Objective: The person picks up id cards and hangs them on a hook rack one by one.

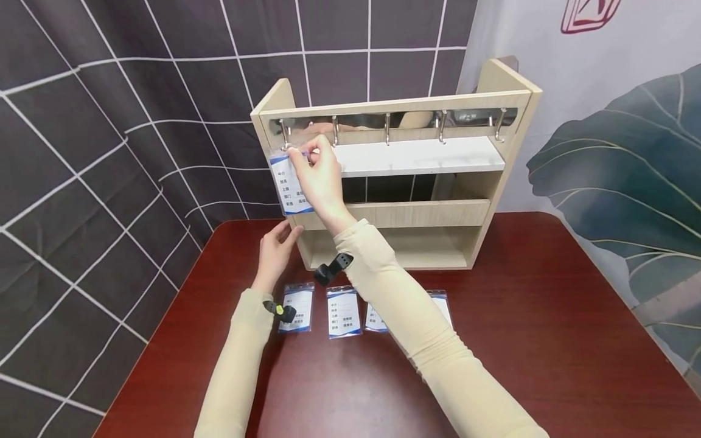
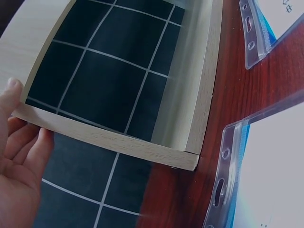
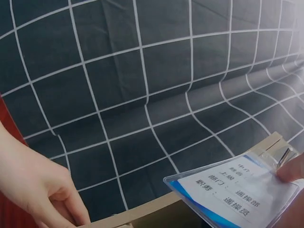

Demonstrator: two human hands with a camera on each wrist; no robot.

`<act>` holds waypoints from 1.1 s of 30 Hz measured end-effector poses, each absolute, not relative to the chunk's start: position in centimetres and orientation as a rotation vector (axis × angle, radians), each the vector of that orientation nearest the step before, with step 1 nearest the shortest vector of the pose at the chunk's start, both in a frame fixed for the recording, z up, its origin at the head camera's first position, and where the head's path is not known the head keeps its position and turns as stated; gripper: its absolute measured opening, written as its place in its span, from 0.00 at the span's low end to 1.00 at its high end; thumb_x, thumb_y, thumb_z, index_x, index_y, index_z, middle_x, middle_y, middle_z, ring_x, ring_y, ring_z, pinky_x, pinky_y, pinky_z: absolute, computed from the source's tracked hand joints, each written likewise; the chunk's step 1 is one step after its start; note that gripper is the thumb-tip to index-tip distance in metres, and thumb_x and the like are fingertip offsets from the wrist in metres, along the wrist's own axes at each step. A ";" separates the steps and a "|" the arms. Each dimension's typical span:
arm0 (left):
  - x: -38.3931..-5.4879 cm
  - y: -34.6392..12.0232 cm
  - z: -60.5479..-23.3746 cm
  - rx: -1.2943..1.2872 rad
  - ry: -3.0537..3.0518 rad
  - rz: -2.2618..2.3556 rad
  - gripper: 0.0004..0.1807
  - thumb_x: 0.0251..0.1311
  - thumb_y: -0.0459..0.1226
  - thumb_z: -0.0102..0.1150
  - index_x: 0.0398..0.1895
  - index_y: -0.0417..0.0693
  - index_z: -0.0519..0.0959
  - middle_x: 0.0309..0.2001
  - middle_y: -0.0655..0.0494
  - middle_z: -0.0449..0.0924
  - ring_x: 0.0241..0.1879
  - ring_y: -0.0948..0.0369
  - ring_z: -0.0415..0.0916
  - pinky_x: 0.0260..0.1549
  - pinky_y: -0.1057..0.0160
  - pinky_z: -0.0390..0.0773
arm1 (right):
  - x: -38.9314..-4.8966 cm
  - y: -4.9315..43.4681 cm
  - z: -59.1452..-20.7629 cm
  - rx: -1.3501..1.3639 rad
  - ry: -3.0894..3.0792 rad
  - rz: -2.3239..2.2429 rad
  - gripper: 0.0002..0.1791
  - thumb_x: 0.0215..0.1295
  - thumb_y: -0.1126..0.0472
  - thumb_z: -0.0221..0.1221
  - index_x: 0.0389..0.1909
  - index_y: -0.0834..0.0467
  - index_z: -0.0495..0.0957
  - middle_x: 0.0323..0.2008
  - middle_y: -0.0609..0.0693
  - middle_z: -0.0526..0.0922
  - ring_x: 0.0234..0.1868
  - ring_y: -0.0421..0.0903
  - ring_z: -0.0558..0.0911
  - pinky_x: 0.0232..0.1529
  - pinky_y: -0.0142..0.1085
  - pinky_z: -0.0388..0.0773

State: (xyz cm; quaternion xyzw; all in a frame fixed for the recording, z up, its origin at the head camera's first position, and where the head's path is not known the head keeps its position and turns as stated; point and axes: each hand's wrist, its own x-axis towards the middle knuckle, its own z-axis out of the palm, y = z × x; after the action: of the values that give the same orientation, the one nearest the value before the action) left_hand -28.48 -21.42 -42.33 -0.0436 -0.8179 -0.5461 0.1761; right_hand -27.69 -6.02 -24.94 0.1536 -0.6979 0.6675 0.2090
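My right hand (image 1: 319,176) pinches the top edge of a clear-sleeved badge card (image 1: 288,182) right at the leftmost metal hook (image 1: 284,135) of the wooden shelf. In the right wrist view, the badge card (image 3: 232,190) lies tilted, with the hook's tip (image 3: 283,156) beside my fingertips. Lower down, my left hand (image 1: 275,250) grips the left side panel of the shelf unit (image 1: 389,214). The left wrist view shows the thumb of my left hand (image 2: 21,161) on one face of that panel (image 2: 109,137) and the fingers curled round its edge.
Several more badge cards (image 1: 344,311) lie in a row on the red-brown table (image 1: 350,389), one partly covered by my right sleeve. Further hooks (image 1: 387,129) line the metal strip to the right. A dark checked curtain (image 1: 109,182) hangs behind and at the left.
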 end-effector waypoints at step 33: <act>-28.4 -21.1 -42.3 -0.139 -2.308 -1.559 0.33 0.66 0.54 0.63 0.65 0.42 0.77 0.61 0.42 0.78 0.61 0.51 0.77 0.59 0.51 0.78 | -28.4 -4.4 -27.1 0.398 -1.999 2.065 0.20 0.68 0.59 0.66 0.54 0.67 0.78 0.44 0.59 0.88 0.41 0.45 0.87 0.41 0.30 0.83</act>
State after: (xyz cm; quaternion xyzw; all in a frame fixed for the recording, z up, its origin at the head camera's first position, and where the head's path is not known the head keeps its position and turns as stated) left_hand -28.44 -21.12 -42.32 -0.0490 -0.8149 -0.5503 0.1755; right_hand -28.39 -4.42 -27.07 0.1362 -0.6840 0.7066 0.1194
